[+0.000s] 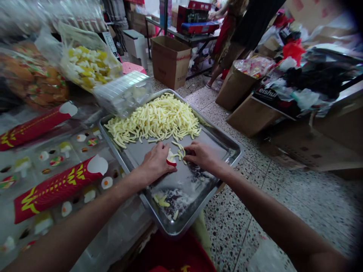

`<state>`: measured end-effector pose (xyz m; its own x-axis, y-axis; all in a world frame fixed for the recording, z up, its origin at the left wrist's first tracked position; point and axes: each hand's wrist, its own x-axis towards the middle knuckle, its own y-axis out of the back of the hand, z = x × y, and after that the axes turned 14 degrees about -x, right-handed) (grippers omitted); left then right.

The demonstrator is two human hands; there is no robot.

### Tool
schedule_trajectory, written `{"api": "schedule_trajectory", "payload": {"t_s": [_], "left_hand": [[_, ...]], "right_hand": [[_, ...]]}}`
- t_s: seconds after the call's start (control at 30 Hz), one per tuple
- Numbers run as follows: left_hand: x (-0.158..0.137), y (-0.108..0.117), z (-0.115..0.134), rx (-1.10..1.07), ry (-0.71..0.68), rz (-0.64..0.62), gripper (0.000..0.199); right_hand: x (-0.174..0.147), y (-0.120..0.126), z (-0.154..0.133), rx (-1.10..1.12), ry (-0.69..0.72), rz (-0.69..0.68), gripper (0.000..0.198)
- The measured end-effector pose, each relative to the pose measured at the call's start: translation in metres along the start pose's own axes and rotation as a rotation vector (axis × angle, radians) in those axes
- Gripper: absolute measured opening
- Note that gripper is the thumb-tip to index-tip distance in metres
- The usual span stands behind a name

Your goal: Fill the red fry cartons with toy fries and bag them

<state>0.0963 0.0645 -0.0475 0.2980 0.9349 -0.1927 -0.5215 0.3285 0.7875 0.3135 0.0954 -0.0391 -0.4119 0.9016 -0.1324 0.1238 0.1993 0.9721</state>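
Observation:
My left hand (155, 161) is closed around a small red-and-white fry carton (171, 160), low over the metal tray (136, 154). Only part of the carton shows between the fingers. Right beside it, my right hand (202, 154) pinches at a few pale yellow fry-shaped sticks (179, 150) that lie by the carton's opening. A large heap of the same sticks (161, 117) covers the far half of the tray. Some loose yellow bits (161, 200) and white powder (183, 198) are on the tray's near end.
To the left lie stacked red cartons with yellow print (61, 185) on clear plastic trays of small toy foods. A clear plastic box (123, 92) overlaps the tray's far-left edge. Bags stand behind it. Cardboard boxes (170, 62) and a person (232, 34) are beyond, on the speckled floor.

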Motion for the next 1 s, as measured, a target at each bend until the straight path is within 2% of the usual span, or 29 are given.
{"api": "schedule_trajectory", "payload": {"t_s": [0.07, 0.13, 0.2, 0.27, 0.33, 0.43, 0.53, 0.6, 0.7, 0.77, 0.8, 0.9, 1.0], "left_hand": [[0.004, -0.001, -0.001, 0.002, 0.0, 0.004, 0.086], [0.005, -0.001, -0.005, 0.011, 0.012, 0.008, 0.084], [0.004, 0.0, -0.008, 0.015, 0.027, 0.016, 0.083], [0.003, 0.001, -0.01, 0.014, 0.032, 0.021, 0.084], [0.003, 0.002, -0.012, 0.01, 0.021, 0.022, 0.086], [0.006, 0.0, -0.012, 0.003, -0.001, 0.024, 0.087], [0.012, -0.004, -0.012, -0.032, -0.046, 0.014, 0.081], [0.015, -0.006, -0.012, -0.1, -0.095, 0.028, 0.069], [0.017, -0.008, -0.015, -0.239, -0.134, 0.139, 0.058], [0.013, -0.008, -0.017, -0.314, -0.142, 0.253, 0.06], [0.009, -0.007, -0.018, -0.349, -0.155, 0.312, 0.062], [-0.005, -0.004, -0.02, -0.437, -0.223, 0.477, 0.072], [-0.019, 0.003, -0.017, -0.486, -0.239, 0.58, 0.088]], "right_hand": [[0.001, -0.004, 0.0, 0.066, -0.02, -0.074, 0.032], [0.005, -0.003, 0.002, 0.105, -0.015, -0.119, 0.056], [0.011, 0.001, 0.001, 0.078, 0.043, -0.103, 0.083], [0.019, 0.007, -0.002, 0.001, 0.131, -0.082, 0.091], [0.026, 0.012, -0.006, -0.049, 0.233, -0.118, 0.079], [0.031, 0.011, -0.01, 0.001, 0.317, -0.143, 0.054], [0.03, 0.002, -0.015, 0.106, 0.327, -0.068, 0.03], [0.03, -0.008, -0.022, 0.158, 0.327, -0.011, 0.021], [0.034, -0.021, -0.04, 0.325, 0.203, 0.096, 0.02], [0.036, -0.024, -0.054, 0.5, 0.117, 0.166, 0.027], [0.035, -0.023, -0.06, 0.583, 0.118, 0.174, 0.031], [0.028, -0.006, -0.075, 0.737, 0.2, 0.153, 0.031], [0.017, 0.022, -0.078, 0.687, 0.191, 0.267, 0.015]]}}
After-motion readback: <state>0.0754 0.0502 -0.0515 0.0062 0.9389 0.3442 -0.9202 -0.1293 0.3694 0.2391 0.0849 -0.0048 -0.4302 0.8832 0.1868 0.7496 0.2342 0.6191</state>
